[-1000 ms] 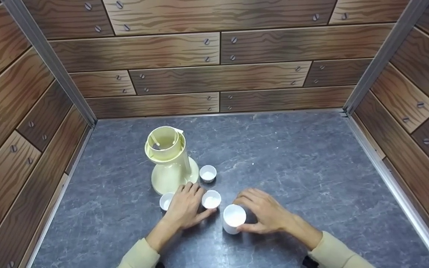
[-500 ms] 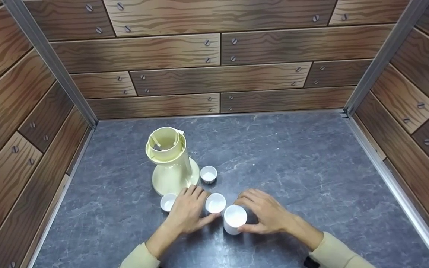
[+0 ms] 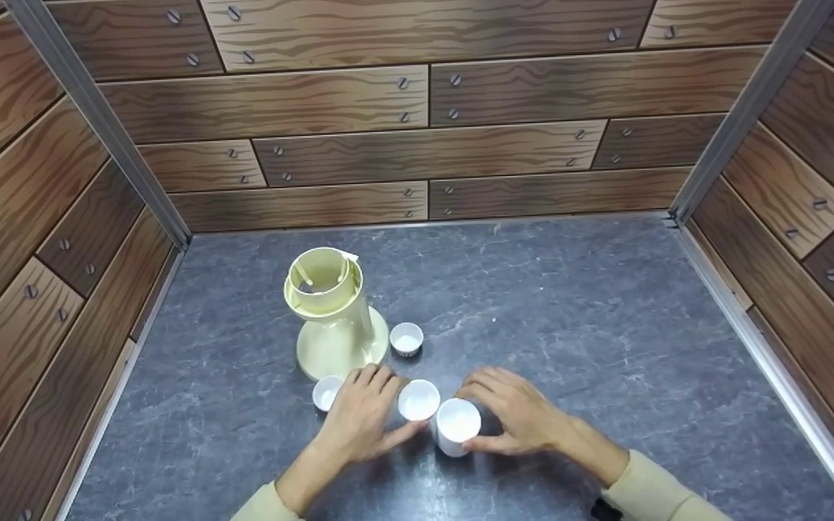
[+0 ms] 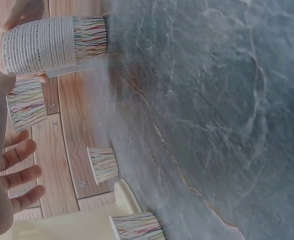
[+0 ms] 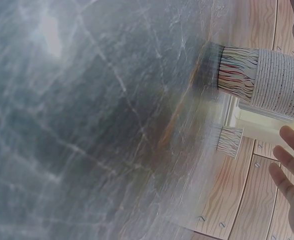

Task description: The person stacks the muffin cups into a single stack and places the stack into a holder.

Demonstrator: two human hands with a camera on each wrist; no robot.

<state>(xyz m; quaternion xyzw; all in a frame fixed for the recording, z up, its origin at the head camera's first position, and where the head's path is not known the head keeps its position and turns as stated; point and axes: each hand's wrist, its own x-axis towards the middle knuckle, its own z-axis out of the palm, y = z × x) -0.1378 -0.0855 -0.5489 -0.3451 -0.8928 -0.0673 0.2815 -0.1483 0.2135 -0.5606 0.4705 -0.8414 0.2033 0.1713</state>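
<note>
My left hand (image 3: 360,414) pinches a small paper cup (image 4: 27,103) between thumb and index finger; the other fingers spread loosely. In the left wrist view this cup, printed with coloured wavy lines, is off the table, near the top of a tall stack of nested paper cups (image 4: 47,44). Seen from the head, the pinched cup (image 3: 419,400) is just left of the upright stack (image 3: 456,428). My right hand (image 3: 515,412) grips the stack from the right, thumb in front and fingers behind. The right wrist view shows the stack (image 5: 262,80) standing on the table.
A cream plastic appliance body (image 3: 337,325) with an open round top stands behind my left hand. One single cup (image 3: 407,339) stands at its right, another (image 3: 328,393) in front, partly behind my left hand. Wood-patterned walls (image 3: 424,145) enclose the grey table (image 3: 569,304).
My left hand has lifted the single cup off the table and brought it slightly right and nearer, beside the stack. The right hand and stack have stayed nearly still.
</note>
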